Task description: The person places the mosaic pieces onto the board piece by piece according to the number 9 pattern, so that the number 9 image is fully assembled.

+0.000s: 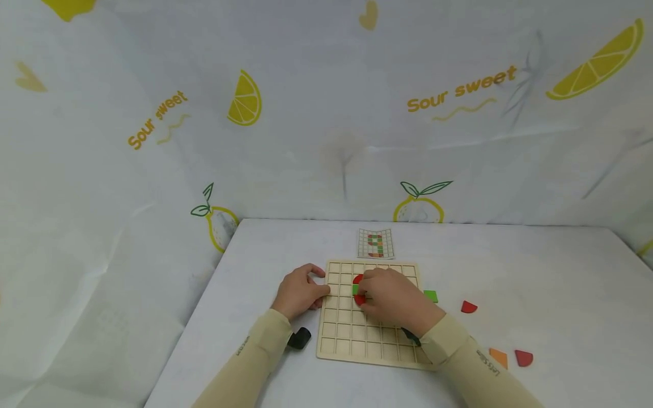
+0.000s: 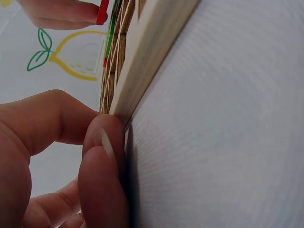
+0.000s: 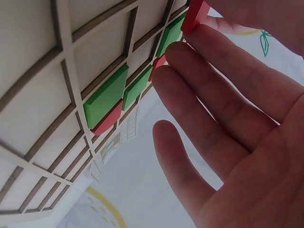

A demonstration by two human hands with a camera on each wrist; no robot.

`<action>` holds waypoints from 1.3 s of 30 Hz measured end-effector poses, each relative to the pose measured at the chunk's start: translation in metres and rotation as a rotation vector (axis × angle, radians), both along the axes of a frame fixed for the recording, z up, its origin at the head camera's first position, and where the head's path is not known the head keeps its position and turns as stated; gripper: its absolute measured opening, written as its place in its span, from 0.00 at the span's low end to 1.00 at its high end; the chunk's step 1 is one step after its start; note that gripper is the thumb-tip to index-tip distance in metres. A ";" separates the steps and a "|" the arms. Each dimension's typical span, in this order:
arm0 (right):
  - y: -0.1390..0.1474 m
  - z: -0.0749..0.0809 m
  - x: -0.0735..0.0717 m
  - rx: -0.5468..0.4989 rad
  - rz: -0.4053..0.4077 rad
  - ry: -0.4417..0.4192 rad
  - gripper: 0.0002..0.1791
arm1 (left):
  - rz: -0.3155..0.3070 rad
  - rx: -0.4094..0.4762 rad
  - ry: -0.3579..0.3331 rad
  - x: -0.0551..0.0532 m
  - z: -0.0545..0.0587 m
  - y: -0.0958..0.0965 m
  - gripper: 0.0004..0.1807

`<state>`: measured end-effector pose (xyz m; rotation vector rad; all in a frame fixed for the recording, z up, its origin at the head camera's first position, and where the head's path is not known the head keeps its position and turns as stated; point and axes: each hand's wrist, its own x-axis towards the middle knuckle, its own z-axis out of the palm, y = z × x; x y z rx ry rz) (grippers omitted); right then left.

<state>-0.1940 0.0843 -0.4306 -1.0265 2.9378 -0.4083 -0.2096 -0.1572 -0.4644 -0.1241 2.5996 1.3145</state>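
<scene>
A pale wooden grid board [image 1: 343, 331] lies on the table. My left hand [image 1: 301, 292] rests at its left edge; in the left wrist view the fingertips [image 2: 102, 178] touch the board's side. Over the upper middle of the board, my right hand [image 1: 395, 294] pinches a red rounded-corner piece [image 3: 194, 16] between thumb and index finger, its other fingers fairly straight. Green square pieces [image 3: 107, 97] and red pieces [image 3: 108, 118] sit in the grid cells beside it. The right hand hides part of this pattern in the head view.
A small pattern card [image 1: 376, 243] lies behind the board. To the right of the board are a green piece [image 1: 431, 296], a red rounded piece [image 1: 469, 306], an orange piece [image 1: 498, 357] and another red piece [image 1: 524, 357]. A lemon-printed cloth hangs behind the table.
</scene>
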 end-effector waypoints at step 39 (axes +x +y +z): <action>-0.002 -0.003 0.000 0.025 0.029 0.071 0.02 | -0.001 0.017 0.002 -0.003 -0.001 -0.001 0.17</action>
